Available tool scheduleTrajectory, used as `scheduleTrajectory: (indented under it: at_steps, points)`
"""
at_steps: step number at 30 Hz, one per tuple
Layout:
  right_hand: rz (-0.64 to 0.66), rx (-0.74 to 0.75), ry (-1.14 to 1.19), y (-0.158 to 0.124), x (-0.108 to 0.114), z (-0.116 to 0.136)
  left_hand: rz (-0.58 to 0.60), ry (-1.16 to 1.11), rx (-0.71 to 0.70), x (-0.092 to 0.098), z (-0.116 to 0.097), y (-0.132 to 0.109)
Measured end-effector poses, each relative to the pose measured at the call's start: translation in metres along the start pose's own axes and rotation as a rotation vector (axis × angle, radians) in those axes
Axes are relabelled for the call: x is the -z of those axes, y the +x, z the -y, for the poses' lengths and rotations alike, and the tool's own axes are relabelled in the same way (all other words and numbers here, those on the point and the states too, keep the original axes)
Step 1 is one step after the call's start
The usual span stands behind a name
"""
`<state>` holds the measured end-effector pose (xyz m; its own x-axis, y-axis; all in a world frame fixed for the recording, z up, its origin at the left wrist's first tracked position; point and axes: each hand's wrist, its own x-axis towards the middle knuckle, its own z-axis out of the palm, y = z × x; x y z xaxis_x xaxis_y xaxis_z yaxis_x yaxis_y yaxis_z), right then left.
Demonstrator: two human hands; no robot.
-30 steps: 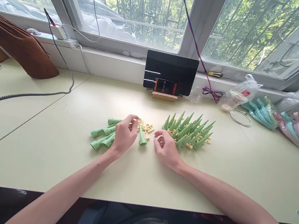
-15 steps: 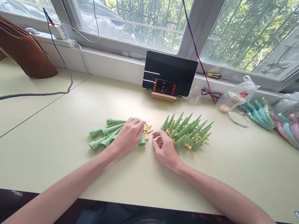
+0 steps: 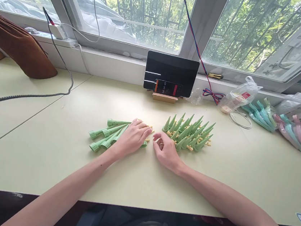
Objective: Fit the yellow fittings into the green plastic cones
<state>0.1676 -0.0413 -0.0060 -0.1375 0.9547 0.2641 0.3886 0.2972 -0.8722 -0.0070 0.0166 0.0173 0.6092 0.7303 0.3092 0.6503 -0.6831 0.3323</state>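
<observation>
"Start with the biggest thing around you."

"The window (image 3: pixel 135 9), behind the black screen (image 3: pixel 172 68). Next my counter (image 3: pixel 52 163), pale, spreading to both sides of the screen."

"What stands on it?"

"A brown bag (image 3: pixel 24 48), well left of the screen. Wrapped packets (image 3: pixel 298 130), blue and pink, lie well to its right."

"And the green things?"

"Two groups, both on my side of the screen. The standing cones (image 3: pixel 188 130), a little right of it, have their points up and yellow bits among them. The lying cones (image 3: pixel 104 138), left of it, fan out with their wide ends towards me."

"Your hands?"

"My left hand (image 3: pixel 135 136) is palm down in front of the screen, slightly left, over the tips of the lying cones. One green rim (image 3: pixel 144 144) shows under it. I can't tell whether its fingers grip anything. My right hand (image 3: pixel 165 149), straight in front of the screen and just beside the standing cones, is loosely curled, thumb and fingertips a little apart."

"Anything smaller?"

"A phone (image 3: pixel 166 88) against the screen's front, reading 00:24:49. Smallest are the yellow pegs (image 3: pixel 147 140), before the screen, between my hands, partly hidden by the left."
</observation>
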Motion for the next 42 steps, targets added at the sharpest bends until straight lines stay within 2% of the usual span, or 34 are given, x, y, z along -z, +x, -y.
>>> scheduleTrajectory:
  at_steps: [10,36,42]
  points:
    - [0.008,0.002,0.0,-0.0006,-0.0006,-0.0004,-0.044,-0.081,0.014,-0.0017,0.0002,0.0003]
    - [0.012,-0.01,0.002,-0.0008,-0.0004,-0.001,-0.047,-0.146,0.063,-0.0025,0.0,-0.002]
    - [-0.009,-0.044,0.051,-0.0004,-0.0004,-0.0004,-0.117,-0.201,0.06,0.0002,-0.0026,-0.0048]
